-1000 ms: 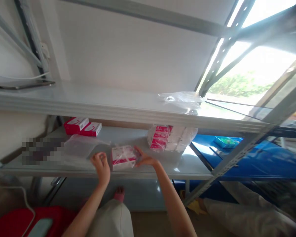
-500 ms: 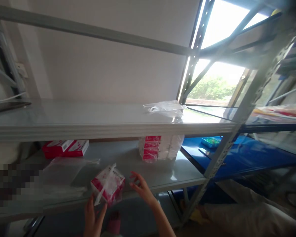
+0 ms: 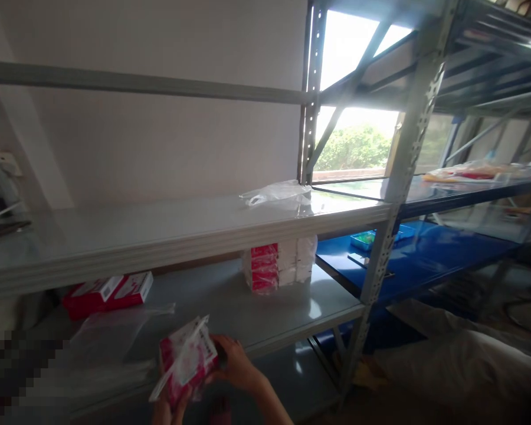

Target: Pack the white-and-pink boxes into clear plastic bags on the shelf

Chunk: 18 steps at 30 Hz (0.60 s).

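The bagged red-and-white boxes (image 3: 186,361) sit tilted in front of the lower shelf's front edge, low in the view, the bundle's long axis running from lower left up to upper right. It is a small stack of red cartons with white panels, wrapped in a clear plastic bag whose loose flap sticks up at the top and trails off toward the lower left.

The right hand (image 3: 235,366) is closed around the bundle's right end, fingers curled onto the plastic. The left hand (image 3: 170,410) props it from below, thumb and fingers against the underside; most of that hand is cut off by the frame.

Just behind, a flat clear bag (image 3: 110,330) lies on the grey lower shelf (image 3: 269,307). Farther back on that shelf rest two red boxes (image 3: 108,290) to the left and a wrapped stack of boxes (image 3: 278,265) to the right. A crumpled plastic bag (image 3: 277,192) lies on the upper shelf (image 3: 168,227).
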Motion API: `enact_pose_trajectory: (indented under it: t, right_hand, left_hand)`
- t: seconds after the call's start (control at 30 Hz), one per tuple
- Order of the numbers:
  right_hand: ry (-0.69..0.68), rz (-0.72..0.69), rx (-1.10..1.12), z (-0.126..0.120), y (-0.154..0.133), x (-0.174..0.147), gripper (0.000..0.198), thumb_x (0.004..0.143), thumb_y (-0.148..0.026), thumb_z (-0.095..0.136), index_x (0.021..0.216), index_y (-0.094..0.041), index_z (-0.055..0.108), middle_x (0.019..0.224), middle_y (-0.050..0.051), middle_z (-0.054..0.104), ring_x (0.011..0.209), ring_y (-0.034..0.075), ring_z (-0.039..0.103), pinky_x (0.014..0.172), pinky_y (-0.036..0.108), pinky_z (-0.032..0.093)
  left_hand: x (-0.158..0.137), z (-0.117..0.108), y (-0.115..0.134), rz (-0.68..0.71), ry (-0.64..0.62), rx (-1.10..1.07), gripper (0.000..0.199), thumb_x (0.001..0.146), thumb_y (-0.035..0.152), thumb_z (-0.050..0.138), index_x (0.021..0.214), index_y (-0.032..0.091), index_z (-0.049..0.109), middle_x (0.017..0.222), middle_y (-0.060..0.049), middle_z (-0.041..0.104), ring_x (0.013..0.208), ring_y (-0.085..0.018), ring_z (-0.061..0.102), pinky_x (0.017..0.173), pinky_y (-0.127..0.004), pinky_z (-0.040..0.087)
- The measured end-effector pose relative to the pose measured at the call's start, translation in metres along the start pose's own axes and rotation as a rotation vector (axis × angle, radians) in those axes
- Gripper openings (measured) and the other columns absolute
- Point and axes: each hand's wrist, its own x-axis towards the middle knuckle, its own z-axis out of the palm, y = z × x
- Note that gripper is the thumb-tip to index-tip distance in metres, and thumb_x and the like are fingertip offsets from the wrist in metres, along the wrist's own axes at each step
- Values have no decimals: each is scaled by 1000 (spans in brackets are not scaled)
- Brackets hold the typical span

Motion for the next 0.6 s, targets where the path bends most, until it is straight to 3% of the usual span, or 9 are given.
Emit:
enact_pose_trajectory:
  t: [0.17, 0.3, 0.4, 0.5, 0.6]
  right_hand:
    - [74, -44, 187, 3, -14, -1, 81, 60, -29, 79, 134, -32, 49, 119, 0, 65, 107, 27, 62, 95, 40, 46]
    - [169, -115, 228, -13, -29, -11, 77, 63, -25, 77, 134, -30, 49, 128, 1, 59, 117, 28, 56, 101, 41, 42]
    - [266, -170, 234, -43, -43, -12, 72, 69, -27, 74, 136, -26, 47, 128, 3, 59, 115, 27, 56, 100, 41, 42]
    - [368, -232, 155, -92, -57, 3, 70, 73, -27, 70, 138, -22, 45, 119, 5, 65, 100, 23, 63, 88, 36, 50]
    - [492, -261, -99, -153, -66, 36, 60, 77, -25, 65, 134, -18, 48, 85, 2, 70, 71, 16, 62, 71, 29, 52]
  left_hand:
    - [-5, 1, 3, -73, 27, 18, 49, 55, 68, 56, 82, 27, 60, 86, -10, 69, 95, -39, 65, 72, -48, 56]
    - [-3, 6, 22, -8, 0, 12, 48, 60, 67, 55, 87, 27, 60, 92, -11, 68, 96, -37, 64, 74, -46, 56]
    - [6, 17, 68, 102, 29, -8, 53, 67, 66, 51, 101, 27, 59, 100, -11, 66, 105, -35, 61, 86, -46, 52]
    - [30, 34, 133, 256, 0, 8, 52, 77, 60, 46, 118, 29, 54, 117, -10, 60, 119, -31, 52, 102, -42, 41]
    - [68, 59, 195, 430, -155, -56, 56, 84, 54, 43, 131, 24, 44, 130, -11, 52, 128, -28, 43, 108, -42, 32]
